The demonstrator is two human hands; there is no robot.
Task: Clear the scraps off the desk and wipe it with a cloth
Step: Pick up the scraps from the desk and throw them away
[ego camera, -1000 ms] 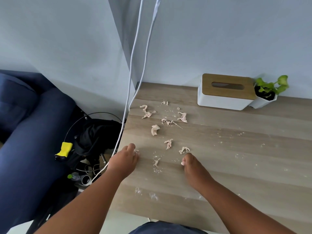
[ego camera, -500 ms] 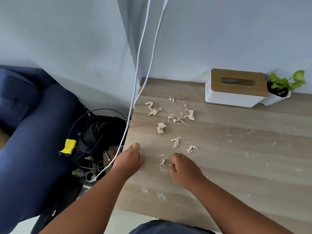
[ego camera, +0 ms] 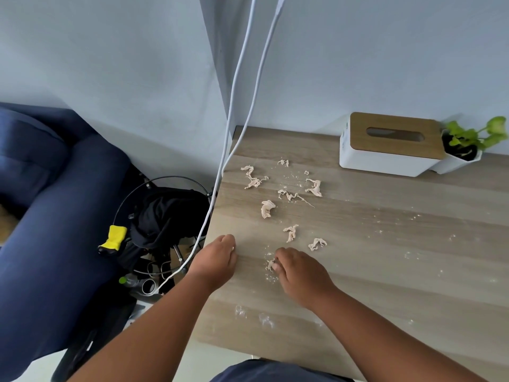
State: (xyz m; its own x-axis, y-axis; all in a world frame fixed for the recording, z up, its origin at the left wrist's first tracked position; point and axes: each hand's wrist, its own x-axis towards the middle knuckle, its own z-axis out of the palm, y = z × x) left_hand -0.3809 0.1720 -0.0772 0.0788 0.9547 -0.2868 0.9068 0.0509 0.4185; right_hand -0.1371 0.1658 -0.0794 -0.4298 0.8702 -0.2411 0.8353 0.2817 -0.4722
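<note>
Several pale beige scraps lie scattered on the wooden desk (ego camera: pixel 385 244), among them a curled one (ego camera: pixel 267 208), a twisted one (ego camera: pixel 290 232) and a crumpled one (ego camera: pixel 316 243). White crumbs and smears dot the wood around them. My right hand (ego camera: pixel 300 271) is on the desk with its fingers curled, pinching a small scrap (ego camera: pixel 270 264) at the fingertips. My left hand (ego camera: pixel 217 260) rests near the desk's left edge, fingers curled under; what it holds, if anything, is hidden. No cloth is in view.
A white tissue box with a wooden lid (ego camera: pixel 391 143) and a small potted plant (ego camera: pixel 465 146) stand at the back against the wall. Two white cables (ego camera: pixel 234 133) hang past the desk's left edge. A blue sofa (ego camera: pixel 41 216) and black clutter (ego camera: pixel 165 213) sit left, below.
My right hand slid left across the desk and closed its fingers on the small scrap near the front. My left hand stayed near the left edge.
</note>
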